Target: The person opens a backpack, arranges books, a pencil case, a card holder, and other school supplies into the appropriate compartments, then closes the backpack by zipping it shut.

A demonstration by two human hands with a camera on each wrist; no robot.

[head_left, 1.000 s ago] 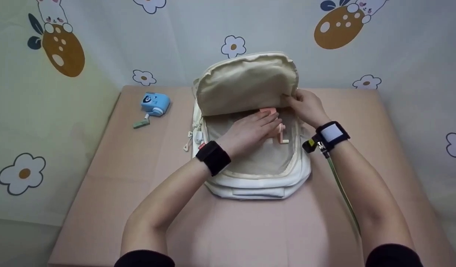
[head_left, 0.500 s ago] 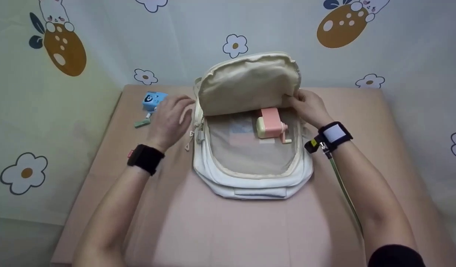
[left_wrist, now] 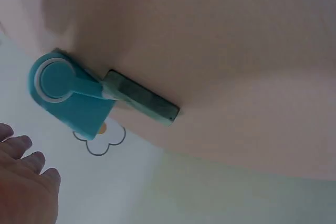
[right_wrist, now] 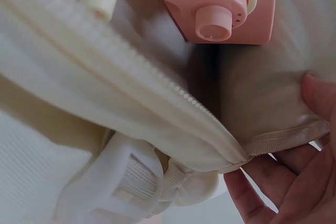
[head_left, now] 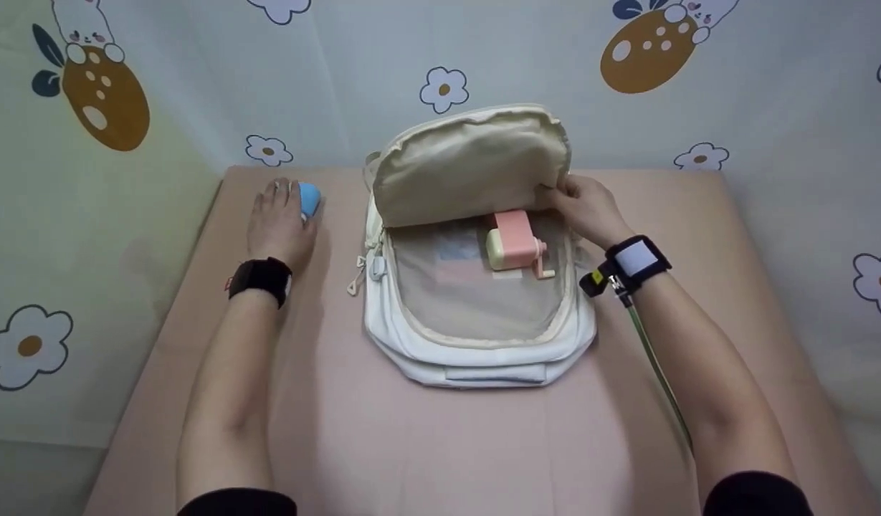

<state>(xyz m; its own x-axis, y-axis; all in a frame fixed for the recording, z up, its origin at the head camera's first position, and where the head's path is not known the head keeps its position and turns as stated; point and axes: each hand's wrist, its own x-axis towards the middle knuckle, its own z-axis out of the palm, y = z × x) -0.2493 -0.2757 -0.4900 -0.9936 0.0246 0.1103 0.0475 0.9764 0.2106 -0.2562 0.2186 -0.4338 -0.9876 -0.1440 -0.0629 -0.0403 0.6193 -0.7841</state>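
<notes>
A cream-white fabric backpack (head_left: 476,315) lies flat on the matte pink worktop (head_left: 440,444), its long axis running away from the person, its top at the far end. Its lid flap (head_left: 472,168), lined in smooth beige cloth and edged with woven tape and a fine-toothed zipper, stands raised. The right hand (head_left: 583,208) pinches the flap's right edge between thumb and curled fingers (right_wrist: 294,182). Inside, on a sheer mesh pocket, rests a boxy pink pencil sharpener (head_left: 515,244) of glossy plastic with a pale cream body; its crank (head_left: 544,269) points toward the person. A ribbed white plastic buckle (right_wrist: 113,187) sits below the zipper in the right wrist view.

At the far left of the worktop the left hand (head_left: 279,218) lies over a blue pencil sharpener (head_left: 309,199), fingers fairly straight, seemingly just meeting it rather than curled round it, though the head view hides the contact. Its round-cornered blue plastic body carries a crank with a dull grey-green bar grip (left_wrist: 140,98). No writing is readable on anything.
</notes>
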